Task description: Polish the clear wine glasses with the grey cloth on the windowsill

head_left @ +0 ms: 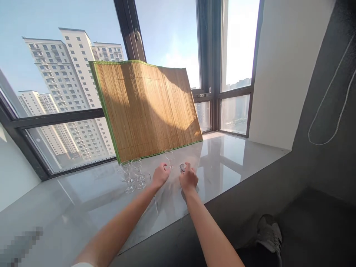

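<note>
My left hand [161, 175], fingers curled, is at the lower part of a clear stemmed glass [168, 152], which stands upright beside the fingertips. My right hand [189, 178] is closed around another small clear glass [182, 167]; its round end faces up and left, and the rest is hidden by the fingers. To the left of my hands, a group of clear stemmed glasses [136, 165] stands upright on the glossy grey sill [217, 174].
A bamboo mat [152, 107] with green edging leans upright against the dark window frame [213, 66] behind the glasses. The sill's front edge drops off below my forearms. A shoe [269, 231] shows at lower right, and a cord [324, 142] hangs on the right.
</note>
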The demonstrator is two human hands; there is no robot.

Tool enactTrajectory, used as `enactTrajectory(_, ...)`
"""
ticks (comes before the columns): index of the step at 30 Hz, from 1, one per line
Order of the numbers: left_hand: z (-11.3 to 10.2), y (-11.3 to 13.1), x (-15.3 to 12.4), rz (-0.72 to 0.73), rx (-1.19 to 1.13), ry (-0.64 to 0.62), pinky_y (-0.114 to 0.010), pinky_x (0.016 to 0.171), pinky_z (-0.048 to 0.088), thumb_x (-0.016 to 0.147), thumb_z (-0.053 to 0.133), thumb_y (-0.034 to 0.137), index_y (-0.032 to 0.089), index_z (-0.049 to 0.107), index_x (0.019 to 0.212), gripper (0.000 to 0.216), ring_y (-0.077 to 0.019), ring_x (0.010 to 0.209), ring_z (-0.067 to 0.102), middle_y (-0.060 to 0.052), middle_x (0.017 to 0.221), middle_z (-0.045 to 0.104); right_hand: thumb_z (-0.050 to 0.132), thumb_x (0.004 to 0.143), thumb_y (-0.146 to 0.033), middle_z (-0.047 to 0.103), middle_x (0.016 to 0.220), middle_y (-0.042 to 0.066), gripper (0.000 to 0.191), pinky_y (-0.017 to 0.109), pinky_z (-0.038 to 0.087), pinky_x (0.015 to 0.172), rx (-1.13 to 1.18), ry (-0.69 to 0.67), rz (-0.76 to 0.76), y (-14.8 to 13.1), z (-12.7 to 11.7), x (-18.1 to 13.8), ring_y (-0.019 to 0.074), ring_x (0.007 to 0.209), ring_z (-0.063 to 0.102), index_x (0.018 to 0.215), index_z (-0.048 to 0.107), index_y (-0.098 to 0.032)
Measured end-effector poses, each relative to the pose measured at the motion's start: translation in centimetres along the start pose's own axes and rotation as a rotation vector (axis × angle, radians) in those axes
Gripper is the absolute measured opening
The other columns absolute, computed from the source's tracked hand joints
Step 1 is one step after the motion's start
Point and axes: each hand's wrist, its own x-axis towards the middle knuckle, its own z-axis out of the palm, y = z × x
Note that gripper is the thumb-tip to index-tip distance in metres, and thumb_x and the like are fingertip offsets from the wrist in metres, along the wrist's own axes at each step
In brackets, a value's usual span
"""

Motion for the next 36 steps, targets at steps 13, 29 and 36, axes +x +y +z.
enactTrajectory(13,-11.5,-10.8,-15.3,-0.177,0.426,-0.011,-0.027,0.063,0.034,0.085,0.049,0.042,0.024,0.056,0.089,0.020,-0.0205,0.073,0.061,-0.003,0.077,0.065,0.043,0.088,-0.016,0.058,0.106,0.010,0.044,0.029,0.042,0.076,-0.116,-0.182,-0.029,-1.1,0.0,-0.2,0.0206,0.097,0.061,0.132,0.044,-0.023)
enactTrajectory(29,-11.3,-8.5,-15.0,-0.258,0.473,-0.096,-0.029,0.068,0.033,0.085,0.048,0.047,0.025,0.057,0.094,0.026,-0.0219,0.079,0.062,-0.004,0.081,0.068,0.047,0.088,-0.018,0.061,0.101,0.010,0.042,0.029,0.042,0.074,-0.056,-0.296,-0.107,-1.0,0.0,-0.3,0.0218,0.099,0.060,0.129,0.048,-0.023)
enactTrajectory(36,-11.6,-7.6,-14.9,-0.315,0.463,-0.126,-0.029,0.073,0.034,0.086,0.047,0.049,0.025,0.057,0.096,0.028,-0.0221,0.085,0.063,-0.005,0.087,0.069,0.048,0.087,-0.020,0.061,0.099,0.009,0.041,0.029,0.041,0.071,-0.049,-0.313,-0.171,-0.8,0.2,-0.4,0.0219,0.094,0.062,0.128,0.047,-0.024)
